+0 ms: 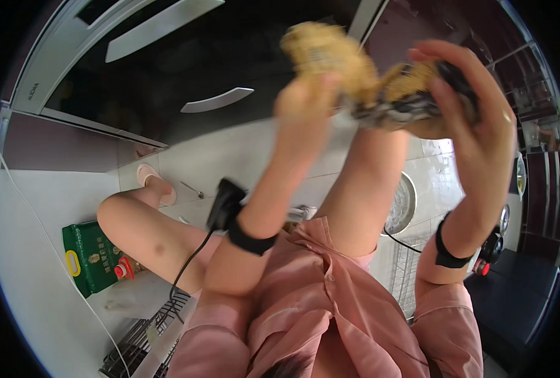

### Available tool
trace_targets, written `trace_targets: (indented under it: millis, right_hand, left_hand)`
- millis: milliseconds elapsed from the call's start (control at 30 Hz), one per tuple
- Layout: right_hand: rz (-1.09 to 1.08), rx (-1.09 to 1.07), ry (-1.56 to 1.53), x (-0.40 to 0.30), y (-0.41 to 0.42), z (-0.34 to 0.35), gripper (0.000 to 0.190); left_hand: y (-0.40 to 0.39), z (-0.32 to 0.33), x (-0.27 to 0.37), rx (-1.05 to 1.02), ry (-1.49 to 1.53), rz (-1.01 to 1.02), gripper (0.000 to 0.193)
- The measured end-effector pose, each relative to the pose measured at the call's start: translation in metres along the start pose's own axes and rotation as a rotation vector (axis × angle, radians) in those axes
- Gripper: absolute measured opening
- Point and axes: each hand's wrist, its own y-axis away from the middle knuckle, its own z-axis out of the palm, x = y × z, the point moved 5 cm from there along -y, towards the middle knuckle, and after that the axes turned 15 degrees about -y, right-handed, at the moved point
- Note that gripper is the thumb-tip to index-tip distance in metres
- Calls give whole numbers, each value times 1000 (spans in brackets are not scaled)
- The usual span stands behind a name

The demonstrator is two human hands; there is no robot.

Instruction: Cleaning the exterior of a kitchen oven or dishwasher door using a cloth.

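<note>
My left hand (308, 94), blurred by motion, grips a yellow, soft-looking cloth item (329, 49). At the right, my right hand (483, 104) is curled around a yellow, black and grey patterned item (414, 94), which also looks soft. The two items meet between my hands, above my right knee. Blur hides whether they are joined as one piece. Black straps (251, 238) circle both forearms, and a black device (225, 203) with a cable sits on the left one.
A round metal basin (405, 203) of cloudy liquid stands beside my right thigh, with a wire rack (405, 269) nearby. A spoon (195, 191) lies on the tiled floor. Left are a green bag (88, 255), a red-capped bottle (124, 269) and a dark rack (143, 340). Black cabinet doors (166, 71) rise ahead.
</note>
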Motion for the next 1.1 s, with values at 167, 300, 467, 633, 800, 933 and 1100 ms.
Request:
trace_targets:
  millis: [167,300,467,633,800,933,1100]
  right_hand:
    - [-1,-15,-19,-8,-38,90,14]
    - [321,-207,-429,14,-28,171,23]
    - [360,-355,-608,9,-8,223,22]
    - [308,-405,-612,16,-12,228,24]
    - [413,-517,-681,-1,-11,236,29]
    - [62,-562,-683,-26,9,260,38]
    - [281,-639,-758,-11,14,253,38]
  left_hand:
    - [52,-162,-74,-7,-833,-647,55]
    - [81,-163,-60,70,-922,-439,40]
    - [89,-155,-67,146,-381,-262,21]
    - [88,-158,-87,197,-265,-296,12]
    - [89,-153,-138,192,-154,-345,25]
    - [77,-150,-149,276,-131,-407,42]
    - [72,-219,-175,411,-1047,-734,43]
